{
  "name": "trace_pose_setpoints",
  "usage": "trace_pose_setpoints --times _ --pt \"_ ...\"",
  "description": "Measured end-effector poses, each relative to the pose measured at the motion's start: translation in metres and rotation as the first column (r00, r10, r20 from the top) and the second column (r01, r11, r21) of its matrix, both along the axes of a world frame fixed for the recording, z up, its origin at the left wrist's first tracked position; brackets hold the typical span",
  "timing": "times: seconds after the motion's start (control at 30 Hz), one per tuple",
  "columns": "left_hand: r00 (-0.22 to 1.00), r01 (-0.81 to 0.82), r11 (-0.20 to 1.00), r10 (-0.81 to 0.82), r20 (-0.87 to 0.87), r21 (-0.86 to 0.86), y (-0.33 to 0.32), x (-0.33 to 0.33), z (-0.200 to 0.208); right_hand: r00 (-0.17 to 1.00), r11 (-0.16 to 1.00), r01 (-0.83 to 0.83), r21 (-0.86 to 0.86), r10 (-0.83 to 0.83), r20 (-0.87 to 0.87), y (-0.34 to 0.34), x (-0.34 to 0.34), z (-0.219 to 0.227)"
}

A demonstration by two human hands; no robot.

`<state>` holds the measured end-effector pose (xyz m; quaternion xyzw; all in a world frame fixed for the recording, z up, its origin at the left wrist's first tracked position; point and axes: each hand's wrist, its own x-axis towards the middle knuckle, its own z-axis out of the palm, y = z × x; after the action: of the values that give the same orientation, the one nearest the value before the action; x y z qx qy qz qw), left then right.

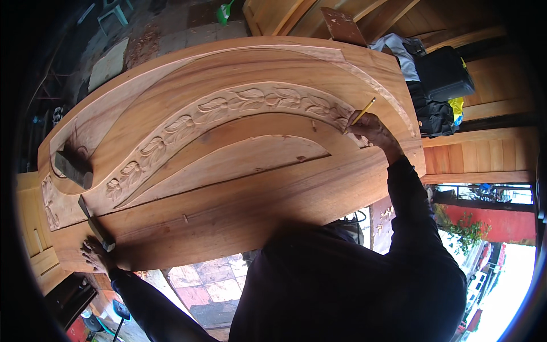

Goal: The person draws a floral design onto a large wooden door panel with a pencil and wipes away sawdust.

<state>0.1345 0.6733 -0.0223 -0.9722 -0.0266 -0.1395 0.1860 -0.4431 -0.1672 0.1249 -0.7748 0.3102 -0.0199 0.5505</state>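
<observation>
A large wooden panel [250, 199] lies before me, with a carved arched band of leaves and flowers [213, 105] across it. My right hand [373, 130] is closed on a yellow pencil [363, 111], held slanted over the right end of the carved band, its tip low by the wood. At the panel's near left corner my left hand [97, 256] rests with fingers apart. Beside those fingers lies a chisel [98, 229], its blade pointing away from me; I see no grip on it. Farther off on the left sits a dark wooden block-like mallet [74, 169].
Dark bags and cloths [439, 80] are heaped past the panel's right end, next to stacked wooden boards [478, 151]. A pale plastic chair [114, 16] and a green brush [225, 12] are on the far floor. Small wood chips [185, 218] dot the panel.
</observation>
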Motion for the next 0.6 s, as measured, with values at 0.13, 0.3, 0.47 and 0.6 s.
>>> trace_pose_setpoints --times 0.13,0.3,0.47,0.6 --pt "1.0 0.016 0.998 -0.015 -0.018 0.063 -0.004 -0.003 0.005 0.997 0.997 0.07 0.032 -0.069 -0.029 0.005 -0.019 0.005" --pt "0.999 -0.006 0.994 0.01 -0.043 0.107 -0.017 -0.007 0.014 0.993 0.995 0.101 -0.008 -0.101 -0.061 0.004 -0.042 -0.002" --pt "0.999 -0.004 0.997 0.008 -0.047 0.073 -0.028 -0.008 0.01 0.982 0.982 0.183 -0.038 -0.184 -0.049 0.017 -0.059 0.009" --pt "1.0 0.015 0.992 -0.015 0.0 0.128 0.004 -0.002 0.007 0.984 0.984 0.17 -0.051 -0.172 -0.051 0.019 -0.059 0.007"
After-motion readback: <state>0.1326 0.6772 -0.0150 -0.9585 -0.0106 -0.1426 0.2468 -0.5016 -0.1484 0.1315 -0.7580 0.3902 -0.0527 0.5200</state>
